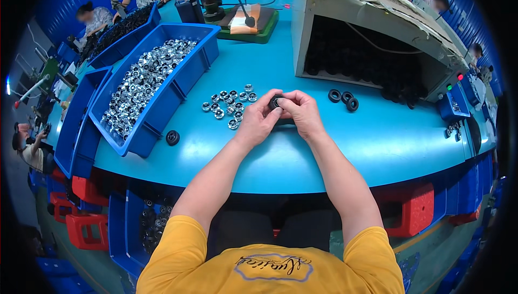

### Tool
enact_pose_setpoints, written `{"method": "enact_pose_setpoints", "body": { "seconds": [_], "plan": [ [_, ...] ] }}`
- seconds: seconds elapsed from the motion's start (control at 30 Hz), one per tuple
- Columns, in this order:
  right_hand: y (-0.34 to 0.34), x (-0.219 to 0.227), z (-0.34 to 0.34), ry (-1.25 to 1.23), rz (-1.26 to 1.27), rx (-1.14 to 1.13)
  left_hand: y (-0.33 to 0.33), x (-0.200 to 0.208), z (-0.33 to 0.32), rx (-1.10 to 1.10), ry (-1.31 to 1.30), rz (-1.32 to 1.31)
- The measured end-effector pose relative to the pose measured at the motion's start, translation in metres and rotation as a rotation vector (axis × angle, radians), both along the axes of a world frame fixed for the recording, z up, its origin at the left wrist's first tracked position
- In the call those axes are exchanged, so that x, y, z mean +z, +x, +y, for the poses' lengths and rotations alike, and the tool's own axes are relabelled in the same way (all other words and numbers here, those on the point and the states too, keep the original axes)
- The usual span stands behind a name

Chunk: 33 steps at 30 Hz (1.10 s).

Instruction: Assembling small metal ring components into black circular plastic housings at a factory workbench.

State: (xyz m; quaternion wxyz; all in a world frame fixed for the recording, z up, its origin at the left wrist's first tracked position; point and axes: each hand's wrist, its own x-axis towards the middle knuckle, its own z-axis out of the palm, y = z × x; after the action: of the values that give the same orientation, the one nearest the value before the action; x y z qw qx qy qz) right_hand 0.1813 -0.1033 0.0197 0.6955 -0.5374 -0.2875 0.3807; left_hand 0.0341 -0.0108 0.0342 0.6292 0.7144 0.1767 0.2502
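My left hand (257,119) and my right hand (303,111) meet over the middle of the table, both closed round a small black toy-size tyre (277,102). The fingers cover much of it, so I cannot tell whether a hub sits inside. Just left of my left hand lie several shiny silver wheel hubs (230,101), scattered loosely. To the right of my right hand are 3 loose black rubber tyres (352,104) close together. A single black wheel (172,137) rests farther left, beside the blue bin.
A blue bin (186,86) full of silver hubs stands at the left. An open-fronted pale box (300,51) holding many black tyres is at the right. Behind are a dark bottle (189,5) and a green-based machine (264,34). Other people sit around; red stools (86,231) stand below.
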Motion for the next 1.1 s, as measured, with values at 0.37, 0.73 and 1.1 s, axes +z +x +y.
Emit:
{"method": "enact_pose_setpoints", "body": {
  "seconds": [0.37,0.73,1.1],
  "plan": [
    [0.0,0.011,-0.006,0.055,0.22,0.186,0.0,-0.004,0.012,0.042,-0.105,-0.061],
    [0.004,0.008,-0.004,-0.013,0.117,0.128,0.003,-0.01,0.005,0.084,0.258,-0.039],
    [0.001,0.006,-0.003,-0.055,-0.066,0.052,0.008,-0.017,0.009,0.019,0.111,0.0]
  ]
}}
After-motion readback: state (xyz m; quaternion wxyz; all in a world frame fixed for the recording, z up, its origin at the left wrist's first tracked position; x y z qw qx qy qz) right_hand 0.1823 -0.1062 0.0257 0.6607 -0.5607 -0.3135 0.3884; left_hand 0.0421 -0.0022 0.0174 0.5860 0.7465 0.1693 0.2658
